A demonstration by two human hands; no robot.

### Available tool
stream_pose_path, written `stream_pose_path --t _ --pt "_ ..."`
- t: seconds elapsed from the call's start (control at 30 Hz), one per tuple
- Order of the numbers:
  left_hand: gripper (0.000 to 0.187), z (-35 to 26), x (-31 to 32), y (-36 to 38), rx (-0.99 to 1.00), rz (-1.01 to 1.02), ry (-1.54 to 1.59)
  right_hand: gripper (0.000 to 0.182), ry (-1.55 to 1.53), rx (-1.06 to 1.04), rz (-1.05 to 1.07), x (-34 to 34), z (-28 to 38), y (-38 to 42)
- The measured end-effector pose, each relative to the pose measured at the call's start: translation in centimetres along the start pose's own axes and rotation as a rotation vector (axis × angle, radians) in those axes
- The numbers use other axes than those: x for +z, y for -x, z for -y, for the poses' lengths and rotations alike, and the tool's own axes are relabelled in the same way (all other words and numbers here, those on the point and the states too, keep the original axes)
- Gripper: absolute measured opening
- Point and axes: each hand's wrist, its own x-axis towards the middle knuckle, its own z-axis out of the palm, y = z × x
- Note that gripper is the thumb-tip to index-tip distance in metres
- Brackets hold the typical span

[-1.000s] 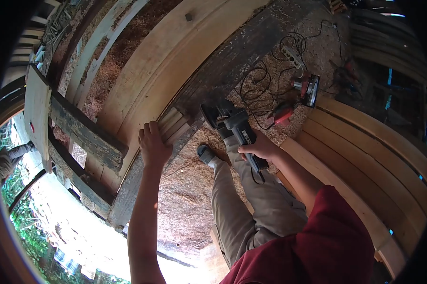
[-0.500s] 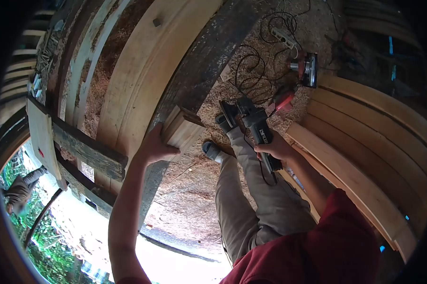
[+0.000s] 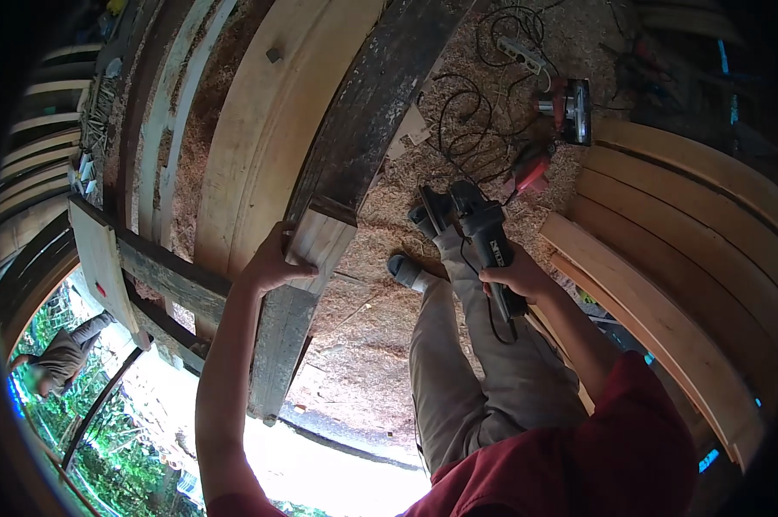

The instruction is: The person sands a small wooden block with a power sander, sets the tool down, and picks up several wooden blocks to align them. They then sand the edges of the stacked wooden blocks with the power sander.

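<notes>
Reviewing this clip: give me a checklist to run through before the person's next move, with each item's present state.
1. Power tool grasped: ok, the right hand is wrapped around its body.
2. Wooden block steadied: ok, the left hand grips it on the dark beam.
3. Tool apart from block and left hand: ok, a visible gap separates them.
4. Hands gloved: not ok, both are bare.
5. Floor tidy: not ok, shavings and looped cords lie about.
6. Tool switched off: cannot tell from this view.
</notes>
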Motion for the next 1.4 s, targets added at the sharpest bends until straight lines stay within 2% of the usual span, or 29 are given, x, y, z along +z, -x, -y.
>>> stream_pose_path --t 0.13,0.23,0.33,0.43,0.53,0.63,0.73,0.83,0.87,0.93,0.97,1.17,1.4 --pt "0.118 -0.3 -1.0 0.1 -0.016 0.037 -0.089 0.039 -0.003 -0.005 -0.005 -0.1 -0.1 0.1" --pt "0.119 -0.8 -1.6 0.8 -0.057 -0.135 -0.240 0.039 -0.002 0.000 -0.005 -0.1 0.2 0.0" --pt "0.123 0.2 -1.1 0.4 0.045 -0.139 -0.361 0.038 -0.018 -0.003 0.010 0.6 0.8 0.1" --pt "0.130 -0.4 -0.2 0.9 0.174 -0.264 -0.486 0.038 -0.043 -0.036 0.044 1.8 2.2 0.2" --pt "0.129 -3.4 1.3 1.6 -0.027 -0.272 -0.424 0.038 -0.005 -0.044 0.080 2.6 3.0 -0.4" --pt "0.126 -3.9 2.1 1.4 -0.070 -0.258 -0.465 0.040 0.048 -0.039 0.105 3.0 3.1 -1.6" --pt "0.096 -3.4 2.5 0.8 0.205 -0.495 -0.253 0.043 0.058 -0.052 0.114 4.0 4.6 -1.9" --pt "0.058 -3.5 4.0 -3.0 0.246 -0.898 -0.118 0.046 0.091 -0.042 0.118 4.7 5.4 -3.0" --pt "0.050 -3.7 4.5 -3.9 0.223 -1.011 -0.188 0.047 0.110 -0.036 0.120 4.9 5.6 -3.4" --pt "0.036 -4.3 5.7 -5.5 0.169 -1.235 -0.329 0.042 0.120 -0.033 0.111 6.0 6.8 -3.4" --pt "0.035 -4.3 6.2 -5.9 0.163 -1.298 -0.363 0.039 0.125 -0.030 0.104 6.4 7.4 -3.4" --pt "0.032 -4.8 6.3 -5.6 0.123 -1.238 -0.257 0.040 0.157 -0.024 0.166 7.7 8.6 -5.2" --pt "0.024 -5.8 6.3 -5.1 0.066 -1.283 -0.172 0.042 0.230 0.048 0.187 7.3 7.9 -7.2"
